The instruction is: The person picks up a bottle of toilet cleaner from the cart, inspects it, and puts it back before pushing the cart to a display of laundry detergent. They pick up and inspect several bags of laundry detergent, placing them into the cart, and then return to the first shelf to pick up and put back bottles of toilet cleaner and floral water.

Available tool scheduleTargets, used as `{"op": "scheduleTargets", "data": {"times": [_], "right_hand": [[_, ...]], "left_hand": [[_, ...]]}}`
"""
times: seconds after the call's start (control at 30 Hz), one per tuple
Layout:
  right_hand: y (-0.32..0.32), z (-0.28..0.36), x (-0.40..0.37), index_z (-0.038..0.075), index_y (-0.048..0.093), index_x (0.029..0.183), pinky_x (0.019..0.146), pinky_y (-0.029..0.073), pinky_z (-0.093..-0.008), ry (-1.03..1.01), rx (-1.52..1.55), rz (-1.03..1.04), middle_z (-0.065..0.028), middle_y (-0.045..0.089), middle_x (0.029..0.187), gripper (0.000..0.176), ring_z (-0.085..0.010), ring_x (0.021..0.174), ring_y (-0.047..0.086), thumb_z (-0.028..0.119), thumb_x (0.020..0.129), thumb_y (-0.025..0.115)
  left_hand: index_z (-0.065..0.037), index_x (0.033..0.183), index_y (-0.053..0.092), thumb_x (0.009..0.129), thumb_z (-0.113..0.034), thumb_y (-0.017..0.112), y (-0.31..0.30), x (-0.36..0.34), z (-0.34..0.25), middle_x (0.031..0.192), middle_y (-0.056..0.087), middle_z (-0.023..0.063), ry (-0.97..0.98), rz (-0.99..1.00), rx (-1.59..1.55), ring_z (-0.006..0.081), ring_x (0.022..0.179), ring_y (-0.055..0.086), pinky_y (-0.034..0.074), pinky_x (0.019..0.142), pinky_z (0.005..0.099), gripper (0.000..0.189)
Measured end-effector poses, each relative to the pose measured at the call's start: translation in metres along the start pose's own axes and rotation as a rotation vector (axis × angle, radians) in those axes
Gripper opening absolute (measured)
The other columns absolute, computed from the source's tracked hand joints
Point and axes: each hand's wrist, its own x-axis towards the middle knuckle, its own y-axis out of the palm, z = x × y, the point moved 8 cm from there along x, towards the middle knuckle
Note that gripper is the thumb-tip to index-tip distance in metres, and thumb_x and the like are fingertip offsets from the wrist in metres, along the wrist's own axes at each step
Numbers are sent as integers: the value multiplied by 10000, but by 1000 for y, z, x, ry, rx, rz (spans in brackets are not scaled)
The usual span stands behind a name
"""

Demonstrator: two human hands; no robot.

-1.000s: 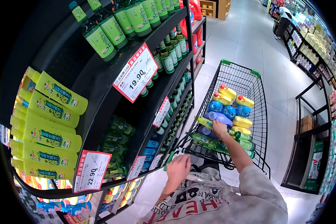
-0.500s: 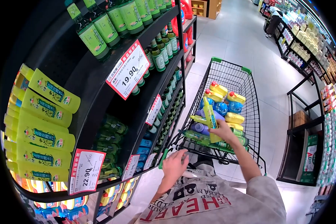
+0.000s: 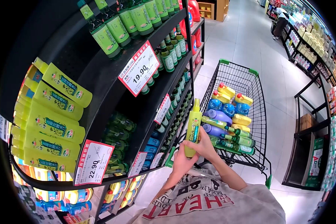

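Note:
A slim yellow-green spray bottle (image 3: 193, 125) stands nearly upright in front of my body, between the shelf and the cart. My right hand (image 3: 206, 145) is wrapped round its lower part from the right. At its base, my left hand (image 3: 183, 161) is closed round the bottom end. Just beyond my hands, the shopping cart (image 3: 266, 123) holds purple bottles (image 3: 217, 116), green glass bottles (image 3: 244, 141), and yellow and blue jugs (image 3: 242, 104). Another yellow-green bottle (image 3: 212, 121) lies among them.
On my left, a black shelf (image 3: 100, 89) carries yellow-green bottles (image 3: 56, 127), green glass bottles (image 3: 112, 35) and price tags (image 3: 140, 69). To the right stands a black rack (image 3: 298, 149) with a cardboard box (image 3: 307, 121). A person (image 3: 280, 23) is far up the aisle.
My right hand has brought the spray bottle left, from over the cart to in front of me. My left hand, empty near the cart handle before, now grips the bottle's base.

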Motion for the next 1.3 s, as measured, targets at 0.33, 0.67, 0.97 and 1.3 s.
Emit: {"op": "scheduleTargets", "data": {"times": [0.33,0.67,0.97,1.3], "right_hand": [[-8,7,-6,0,561,1101,696,476,-273,-76,-99,-139,-61,609,893,534,-127,806,583,266,723,829],[-31,47,-2,-17,546,1171,666,500,-241,-87,39,-128,-26,636,943,553,-94,798,597,197,731,803],[36,305,63,-51,502,1219,878,497,-318,-613,248,158,-120,605,1119,528,-182,1026,600,162,797,738],[219,322,93,-59,521,1183,733,522,-297,-827,-12,493,-141,653,997,565,-214,908,645,193,755,792]], "left_hand": [[-11,1112,469,715,-170,764,0,1,-2,899,658,207,41,-18,-2,394,833,658,524,690,422,520],[-58,1235,463,784,-158,719,8,-5,-2,799,663,137,33,9,-165,281,747,681,540,654,353,529],[-59,1052,597,855,-80,646,9,-10,-7,715,614,41,144,26,-191,121,614,582,490,598,239,204],[-22,1048,585,864,-103,636,2,-8,1,754,631,77,117,42,-230,164,644,605,503,622,274,207]]}}
